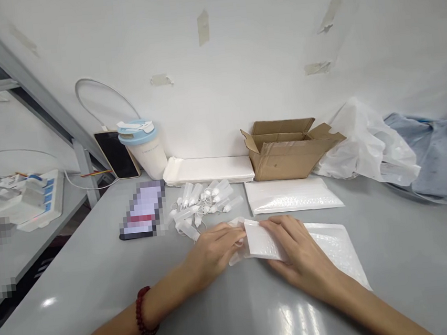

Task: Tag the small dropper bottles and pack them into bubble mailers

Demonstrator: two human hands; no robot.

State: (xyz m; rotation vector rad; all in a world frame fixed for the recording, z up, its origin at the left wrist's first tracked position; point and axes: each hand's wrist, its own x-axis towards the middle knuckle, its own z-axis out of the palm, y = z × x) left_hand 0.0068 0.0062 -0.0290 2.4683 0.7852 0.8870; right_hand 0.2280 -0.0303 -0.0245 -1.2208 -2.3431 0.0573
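Note:
My right hand (300, 249) grips a white bubble mailer (261, 242) above the near middle of the table, its thumb below and fingers over the top. At the mailer's left end, my left hand (211, 253) is closed around translucent plastic bottles (237, 255), partly hidden by its fingers; how many I cannot tell. Just beyond that hand lies a pile of similar small bottles (206, 198) with thin tips and looped caps. Another flat bubble mailer (336, 246) rests on the table, partly behind my right forearm.
A filled-looking bubble mailer (295, 195) lies before an open cardboard box (291, 155). Stacked white mailers (213, 169) line the wall beside a blue-lidded cup (145, 148). One phone (142, 209) lies flat; another phone (117, 154) leans upright. A plastic bag (364, 148) sits right.

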